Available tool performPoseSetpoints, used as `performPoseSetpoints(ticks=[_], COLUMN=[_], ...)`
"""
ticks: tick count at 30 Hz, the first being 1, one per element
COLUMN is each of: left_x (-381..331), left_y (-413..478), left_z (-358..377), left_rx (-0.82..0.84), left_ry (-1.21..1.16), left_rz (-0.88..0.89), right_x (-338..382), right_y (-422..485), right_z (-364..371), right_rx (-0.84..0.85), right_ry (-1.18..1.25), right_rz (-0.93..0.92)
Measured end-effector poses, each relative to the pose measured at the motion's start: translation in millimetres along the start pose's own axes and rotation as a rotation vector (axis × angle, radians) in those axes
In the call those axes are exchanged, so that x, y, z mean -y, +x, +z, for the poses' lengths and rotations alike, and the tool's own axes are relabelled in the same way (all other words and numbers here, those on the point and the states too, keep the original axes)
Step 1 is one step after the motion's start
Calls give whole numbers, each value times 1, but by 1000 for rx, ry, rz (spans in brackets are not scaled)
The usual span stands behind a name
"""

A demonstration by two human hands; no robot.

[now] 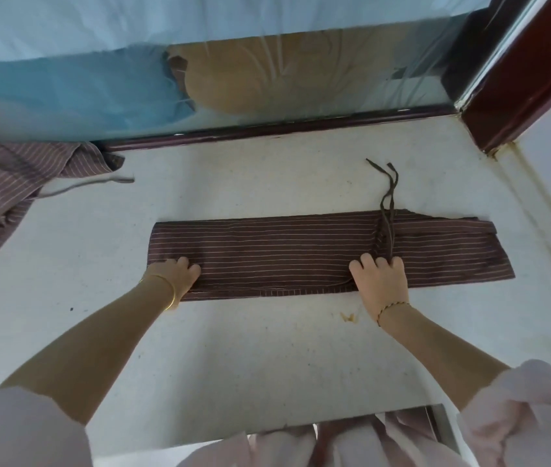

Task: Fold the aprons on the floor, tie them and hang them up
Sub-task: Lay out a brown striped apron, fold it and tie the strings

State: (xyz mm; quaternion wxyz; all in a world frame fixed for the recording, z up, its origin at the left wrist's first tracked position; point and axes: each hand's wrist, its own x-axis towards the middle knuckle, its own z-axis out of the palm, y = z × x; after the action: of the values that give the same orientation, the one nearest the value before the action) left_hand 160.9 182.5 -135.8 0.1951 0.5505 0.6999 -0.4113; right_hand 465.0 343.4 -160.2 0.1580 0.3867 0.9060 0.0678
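1. Two hands work in the single head view. The folded apron [301,254], dark brown with thin pale stripes, lies as a long narrow band across the pale floor [233,348], near the base of a glass door [267,79].
2. The left hand [174,274] rests on the band's left end, fingers [183,262] curled over the near edge; whether they pinch the cloth or only press it, I cannot tell.
3. The right hand [382,284] sits right of centre, fingers [368,262] bent onto the fabric and touching the lower end of the ties [387,203]. These cross the band and trail onto the floor beyond it.
4. A second apron [14,187], same stripe, lies crumpled at the far left, well apart and not yet folded.
5. The step in hand looks like the next lengthwise fold or roll. To do it well, both hands should lift the near edge evenly, keep the stripes parallel, and keep the ties outside the fold so they stay free for tying.
6. Smoothing the slight bulge near the right hand first would keep the bundle flat.
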Motion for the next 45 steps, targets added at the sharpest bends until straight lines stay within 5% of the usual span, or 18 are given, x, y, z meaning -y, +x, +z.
performPoseSetpoints(ticks=[3, 7, 9, 15, 19, 23, 30, 34, 36, 39, 45], left_x=[-9, -46, -77, -132, -131, -140, -197, -219, -211, -188, -175], left_y=[1, 16, 28, 57, 67, 73, 77, 73, 71, 69, 41], left_z=[-32, -76, -93, -120, -127, -135, -166, -186, -184, -163, -113], left_rx=[255, -325, -455, -245, -141, -112, -182, -171, -296, -518, -357], left_ry=[-117, -274, -346, -263, -265, -338, -665, -1046, -1132, -878, -577], left_rz=[17, 125, 243, 307, 258, 173, -66, 71, 186, 250, 492], right_x=[3, -5, -11, -39, -82, -123, -99, -49, -28, -5, -16], right_y=[-5, -4, 1, -8, -34, -44, -9, -11, -18, -30, -41], right_z=[3, 13, 12, 4, 22, 24, -16, -18, -7, 11, 29], right_rx=[-1, 62, 76, 98, 310, 282, 20, 8, -3, 56, 54], right_ry=[28, 68, 83, 29, 148, 275, 346, 673, 711, 584, 465], right_rz=[28, 19, 22, 179, 524, 679, 577, 454, 377, 236, 221])
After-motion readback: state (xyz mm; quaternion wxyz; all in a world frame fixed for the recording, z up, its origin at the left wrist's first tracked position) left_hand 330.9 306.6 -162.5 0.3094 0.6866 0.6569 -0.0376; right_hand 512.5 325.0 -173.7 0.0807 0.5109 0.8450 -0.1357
